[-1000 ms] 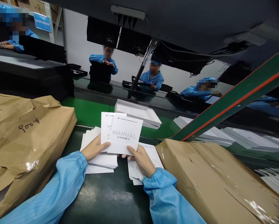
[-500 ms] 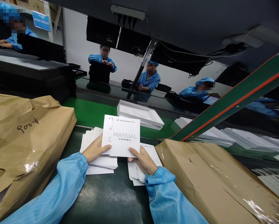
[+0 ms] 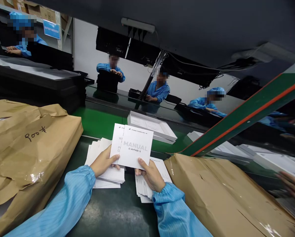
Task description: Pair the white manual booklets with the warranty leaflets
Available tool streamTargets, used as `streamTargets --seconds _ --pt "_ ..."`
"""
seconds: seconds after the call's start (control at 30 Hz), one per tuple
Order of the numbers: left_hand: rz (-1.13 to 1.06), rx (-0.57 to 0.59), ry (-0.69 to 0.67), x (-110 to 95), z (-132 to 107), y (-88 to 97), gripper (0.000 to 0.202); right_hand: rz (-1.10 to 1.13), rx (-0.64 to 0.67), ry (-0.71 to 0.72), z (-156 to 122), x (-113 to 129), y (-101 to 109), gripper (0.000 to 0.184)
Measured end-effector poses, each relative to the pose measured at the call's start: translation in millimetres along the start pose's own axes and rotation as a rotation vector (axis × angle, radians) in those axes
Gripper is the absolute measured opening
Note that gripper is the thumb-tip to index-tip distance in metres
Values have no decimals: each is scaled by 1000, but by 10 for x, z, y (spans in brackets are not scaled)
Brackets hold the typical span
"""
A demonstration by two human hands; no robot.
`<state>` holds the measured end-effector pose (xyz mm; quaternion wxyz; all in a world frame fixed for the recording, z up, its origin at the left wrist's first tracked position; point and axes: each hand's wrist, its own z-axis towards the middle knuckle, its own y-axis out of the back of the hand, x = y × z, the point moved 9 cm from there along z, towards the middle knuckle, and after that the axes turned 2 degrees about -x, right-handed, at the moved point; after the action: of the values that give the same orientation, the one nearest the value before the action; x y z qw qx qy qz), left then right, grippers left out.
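My right hand [image 3: 151, 172] is closed on a white booklet [image 3: 136, 148] printed "MANUAL" and "HYTAB", thumb on its lower edge. In my left hand [image 3: 104, 161] is a second white booklet [image 3: 115, 141], gripped at its lower left; the manual overlaps its right part and covers most of its lettering. Behind and below my left hand lies a loose stack of white booklets [image 3: 108, 182]. Another stack of booklets [image 3: 143, 191] sits under my right hand, partly hidden by it. Both held booklets face me, above the dark green tabletop [image 3: 112, 210].
Brown paper packages stand on the left [image 3: 56, 141] and right [image 3: 211, 191]. Beyond the booklets an open white box [image 3: 152, 126] rests on the green conveyor. A slanted green beam [image 3: 248, 115] crosses the right. A blurred hand [image 3: 292, 184] shows at the right edge; several co-workers sit opposite.
The manual and the booklet behind it have tilted slightly, their right side lower, and overlap a little less. The view has shifted slightly. Another person's hand has appeared at the right edge.
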<state>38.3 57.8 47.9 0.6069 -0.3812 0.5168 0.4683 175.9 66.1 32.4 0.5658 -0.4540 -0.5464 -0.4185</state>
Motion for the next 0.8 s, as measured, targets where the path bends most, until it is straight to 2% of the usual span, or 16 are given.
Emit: streamTargets --seconds 0.27,0.8 --pt "-5 24 32 16 -9 -61 32 23 -38 22 1 11 23 23" --pt "-31 12 3 43 -10 -53 32 -21 -48 32 -1 13 35 21"
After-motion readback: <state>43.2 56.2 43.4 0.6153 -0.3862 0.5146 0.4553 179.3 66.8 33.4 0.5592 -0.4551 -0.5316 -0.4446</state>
